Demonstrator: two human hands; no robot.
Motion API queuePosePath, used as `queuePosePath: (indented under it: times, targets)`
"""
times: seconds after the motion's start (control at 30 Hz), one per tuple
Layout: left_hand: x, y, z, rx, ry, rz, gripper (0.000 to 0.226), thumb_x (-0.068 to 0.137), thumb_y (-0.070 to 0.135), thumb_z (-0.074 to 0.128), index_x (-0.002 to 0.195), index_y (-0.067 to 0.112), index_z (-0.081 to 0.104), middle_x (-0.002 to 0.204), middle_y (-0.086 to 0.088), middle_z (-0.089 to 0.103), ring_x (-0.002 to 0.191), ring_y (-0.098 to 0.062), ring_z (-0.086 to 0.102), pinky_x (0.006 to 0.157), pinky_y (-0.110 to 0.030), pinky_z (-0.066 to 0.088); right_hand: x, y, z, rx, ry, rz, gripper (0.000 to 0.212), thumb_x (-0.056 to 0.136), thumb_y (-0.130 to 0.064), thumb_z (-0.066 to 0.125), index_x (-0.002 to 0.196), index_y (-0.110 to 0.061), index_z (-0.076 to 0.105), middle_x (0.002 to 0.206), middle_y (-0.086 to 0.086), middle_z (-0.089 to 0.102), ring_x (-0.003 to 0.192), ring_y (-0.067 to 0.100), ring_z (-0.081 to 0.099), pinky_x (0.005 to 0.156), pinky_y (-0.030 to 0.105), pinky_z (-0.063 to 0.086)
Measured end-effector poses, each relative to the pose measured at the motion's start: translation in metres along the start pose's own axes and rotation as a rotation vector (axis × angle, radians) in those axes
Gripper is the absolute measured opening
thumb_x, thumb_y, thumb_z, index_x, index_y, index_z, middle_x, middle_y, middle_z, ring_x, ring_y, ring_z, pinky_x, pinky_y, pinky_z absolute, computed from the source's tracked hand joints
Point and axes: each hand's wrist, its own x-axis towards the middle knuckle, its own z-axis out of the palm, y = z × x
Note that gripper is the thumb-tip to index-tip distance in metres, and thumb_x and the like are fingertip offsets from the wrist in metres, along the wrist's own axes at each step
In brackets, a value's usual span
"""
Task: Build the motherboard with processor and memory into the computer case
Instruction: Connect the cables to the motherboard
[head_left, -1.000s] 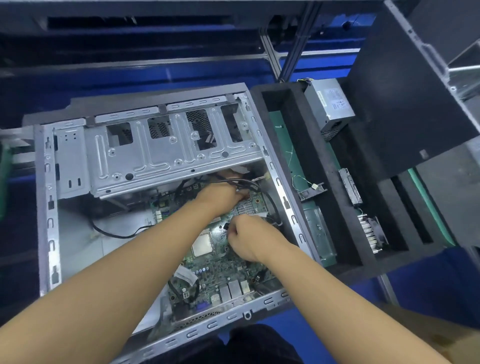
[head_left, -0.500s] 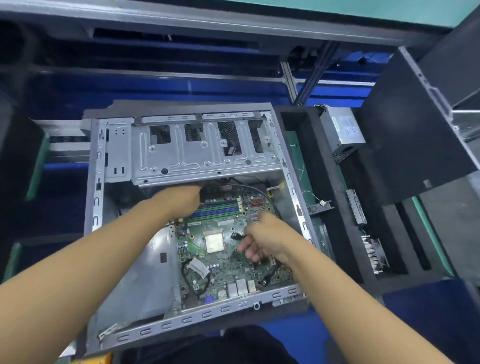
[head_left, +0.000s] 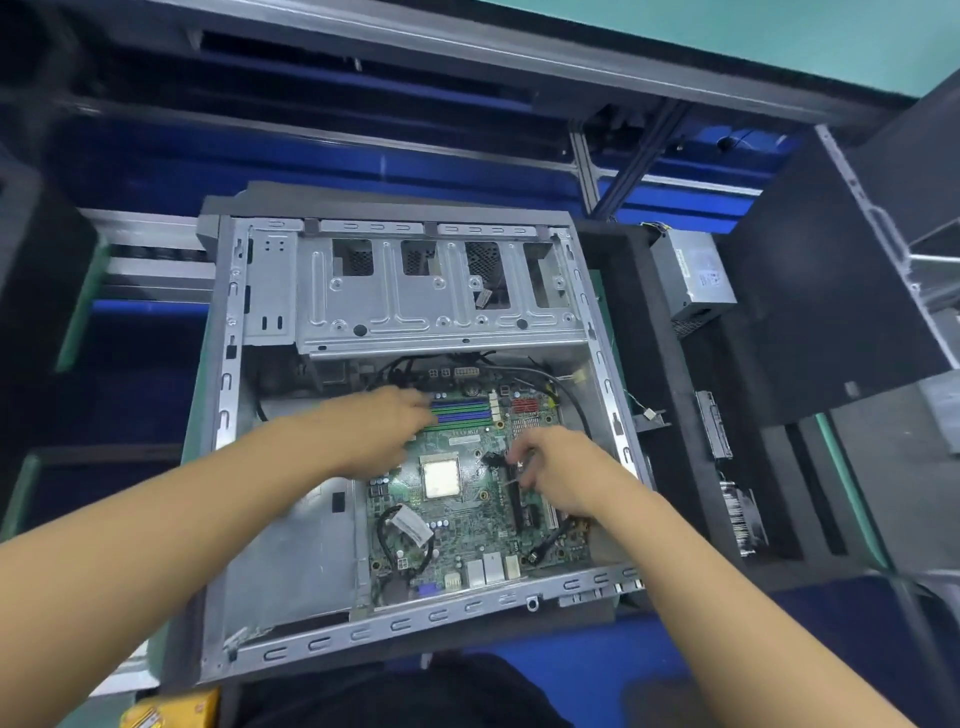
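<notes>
**A:** What are the hands on?

**B:** The right hand (head_left: 563, 480), just right of centre, has its fingers bent down onto the board beside the long black expansion slot (head_left: 515, 499). I cannot tell whether they pinch anything small there. The left hand (head_left: 382, 431) is blurred. Its fingers reach out fairly straight and hold nothing, with the tips at the blue and green memory slots (head_left: 462, 410).

**A:** And the board itself?

**B:** The motherboard (head_left: 467, 525) lies flat on the floor of the computer case (head_left: 227, 405), in its lower right part. The processor (head_left: 440, 475), a pale square, sits between the two hands. A black cable (head_left: 545, 545) trails across the board's lower right corner.

**A:** How will it handle?

**B:** Light, I'd judge. It looks stiff but able to flex a little, and fragile wherever parts stand up from it. I'd take it by the bare edges or nudge it at the corners, never at the processor or the slots.

**A:** What's around it?

**B:** A steel drive cage (head_left: 441, 291) spans the top of the case. To the right is a black foam tray (head_left: 623, 291), with a power supply (head_left: 693, 275) at upper right and a finned heatsink (head_left: 743, 514) lower down.
</notes>
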Motion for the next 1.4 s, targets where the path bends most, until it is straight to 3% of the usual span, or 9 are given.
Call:
queuePosePath:
  times: [0.1,0.2,0.37,0.47,0.67,0.9,1.13,1.27,1.4]
  targets:
    - [-0.014,0.012,0.007,-0.083,-0.106,0.131,0.03,0.088,0.033,0.065,0.118,0.034,0.061,0.114,0.01,0.06,0.104,-0.011,0.057,0.092,-0.033,0.049,-0.002,-0.007,0.0,-0.39,-0.066,-0.054,0.045,0.09,0.012,0.047,0.12,-0.016,0.066,0.125,0.007,0.065,0.109,0.025,0.064,0.091,0.033,0.053]
    - [-0.022,0.013,0.017,-0.141,-0.26,0.121,0.026,0.081,0.036,0.073,0.105,0.041,0.063,0.091,0.02,0.062,0.09,-0.009,0.06,0.078,-0.034,0.05,-0.003,-0.009,0.004,-0.617,-0.198,-0.084,0.044,0.09,0.01,0.051,0.123,-0.017,0.065,0.129,0.006,0.062,0.111,0.026,0.063,0.094,0.038,0.054]
    - [-0.022,0.008,0.02,-0.173,-0.241,0.108,0.011,0.081,0.036,0.074,0.08,0.033,0.063,0.071,0.018,0.059,0.07,-0.001,0.053,0.062,-0.026,0.043,-0.005,-0.001,0.011,-0.975,-0.289,-0.079,0.034,0.095,0.001,0.056,0.126,-0.011,0.06,0.127,0.008,0.064,0.114,0.03,0.062,0.102,0.048,0.049]
    - [-0.021,0.009,0.021,-0.173,-0.265,0.081,0.015,0.078,0.033,0.078,0.072,0.032,0.064,0.066,0.019,0.058,0.066,0.002,0.052,0.06,-0.024,0.041,-0.009,0.001,0.013,-1.085,-0.274,-0.127,0.037,0.095,-0.002,0.059,0.13,-0.012,0.054,0.128,0.008,0.064,0.116,0.03,0.061,0.106,0.049,0.045]
    - [-0.022,0.008,0.018,-0.139,-0.339,0.018,0.016,0.076,0.027,0.08,0.073,0.03,0.065,0.066,0.019,0.056,0.068,-0.004,0.053,0.061,-0.026,0.043,-0.012,0.008,0.016,-1.135,-0.209,-0.145,0.048,0.096,0.007,0.052,0.141,-0.007,0.047,0.127,0.013,0.063,0.115,0.033,0.063,0.097,0.046,0.054]
    - [-0.022,0.007,0.018,-0.141,-0.383,-0.02,0.012,0.076,0.028,0.079,0.081,0.029,0.068,0.065,0.019,0.057,0.067,-0.003,0.054,0.063,-0.025,0.043,-0.008,0.008,0.017,-1.24,-0.197,-0.149,0.019,0.096,0.002,0.057,0.114,0.0,0.064,0.114,0.011,0.067,0.107,0.029,0.063,0.089,0.041,0.057]
    - [-0.02,0.004,0.02,-0.172,-0.395,-0.052,0.011,0.08,0.03,0.075,0.079,0.029,0.065,0.079,0.011,0.07,0.065,-0.006,0.057,0.058,-0.023,0.043,-0.003,0.01,0.021,-1.318,-0.18,-0.17,0.018,0.095,0.002,0.06,0.113,-0.002,0.063,0.102,0.006,0.066,0.096,0.028,0.067,0.072,0.039,0.053]
    - [-0.019,0.003,0.021,-0.191,-0.409,-0.06,0.012,0.081,0.03,0.075,0.079,0.029,0.063,0.08,0.01,0.07,0.068,-0.009,0.058,0.064,-0.026,0.046,-0.003,0.012,0.018,-1.31,-0.169,-0.21,0.02,0.097,-0.001,0.059,0.116,-0.004,0.063,0.099,0.005,0.064,0.095,0.025,0.065,0.076,0.037,0.049]
    - [-0.018,0.003,0.022,-0.195,-0.399,-0.059,0.012,0.082,0.031,0.074,0.082,0.03,0.063,0.077,0.013,0.064,0.07,-0.009,0.057,0.061,-0.024,0.044,-0.006,0.017,0.02,-1.299,-0.109,-0.262,0.032,0.097,-0.005,0.057,0.129,-0.007,0.056,0.124,0.012,0.061,0.111,0.028,0.06,0.092,0.039,0.046]
